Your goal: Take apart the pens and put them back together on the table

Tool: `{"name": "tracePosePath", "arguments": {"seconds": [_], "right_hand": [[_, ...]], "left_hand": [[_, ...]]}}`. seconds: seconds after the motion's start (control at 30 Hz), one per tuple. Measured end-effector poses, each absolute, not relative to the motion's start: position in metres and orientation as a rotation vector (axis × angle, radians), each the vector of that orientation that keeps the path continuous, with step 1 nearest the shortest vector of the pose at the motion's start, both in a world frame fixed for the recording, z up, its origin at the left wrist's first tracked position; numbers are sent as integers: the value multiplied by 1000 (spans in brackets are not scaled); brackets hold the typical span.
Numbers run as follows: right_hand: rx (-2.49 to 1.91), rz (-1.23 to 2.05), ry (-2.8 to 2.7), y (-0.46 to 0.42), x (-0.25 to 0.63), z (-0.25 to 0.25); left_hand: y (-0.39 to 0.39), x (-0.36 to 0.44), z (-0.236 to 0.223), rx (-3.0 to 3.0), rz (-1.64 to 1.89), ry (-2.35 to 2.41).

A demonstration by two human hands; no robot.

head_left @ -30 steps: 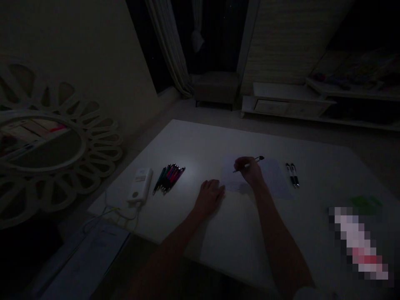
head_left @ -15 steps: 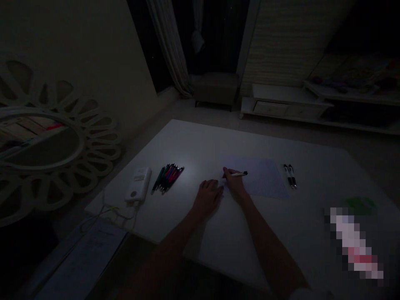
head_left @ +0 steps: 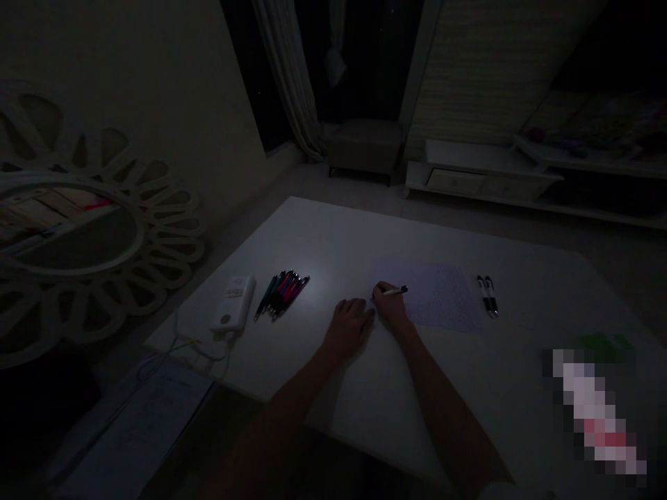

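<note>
While the left hand rests palm down and loosely open on the white bench, the right hand, just beside it at 3 o'clock, is closed around a white-barrelled pen with a dark end. The pen's tip sits at the left edge of a sheet of paper covered in fine lines, which lies at 2 o'clock from the left hand. Two black pens lie side by side just past the sheet's right edge. At 10 o'clock from the left hand, a bundle of coloured pens lies next to a white power bank, which has a cable trailing over the bench's edge.
</note>
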State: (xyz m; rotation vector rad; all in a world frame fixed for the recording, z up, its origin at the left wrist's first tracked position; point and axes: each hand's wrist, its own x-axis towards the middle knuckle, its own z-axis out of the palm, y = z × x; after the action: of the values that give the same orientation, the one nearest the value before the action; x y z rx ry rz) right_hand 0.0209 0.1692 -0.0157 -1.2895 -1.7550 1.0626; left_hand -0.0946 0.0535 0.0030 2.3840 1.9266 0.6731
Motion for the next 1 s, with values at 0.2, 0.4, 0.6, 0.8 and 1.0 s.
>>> {"name": "tracePosePath", "arguments": {"seconds": [0.2,0.4,0.6,0.8,1.0], "right_hand": [[-1244,1071,-1791,168,20,-13],[-1249,1082,-1656,168,23,-14],[-1246,1146,-1344,169,29,2],[-1298,1040,-1362,166,95,20],[-1652,565,-1484,200,230,11]], "left_hand": [[53,-94,3,2377,687,1932],[54,-95,1,2388,678,1925],[54,-96,1,2390,661,1929],[57,-99,-2,2378,692,1926],[59,-100,-2,2412,688,1920]]}}
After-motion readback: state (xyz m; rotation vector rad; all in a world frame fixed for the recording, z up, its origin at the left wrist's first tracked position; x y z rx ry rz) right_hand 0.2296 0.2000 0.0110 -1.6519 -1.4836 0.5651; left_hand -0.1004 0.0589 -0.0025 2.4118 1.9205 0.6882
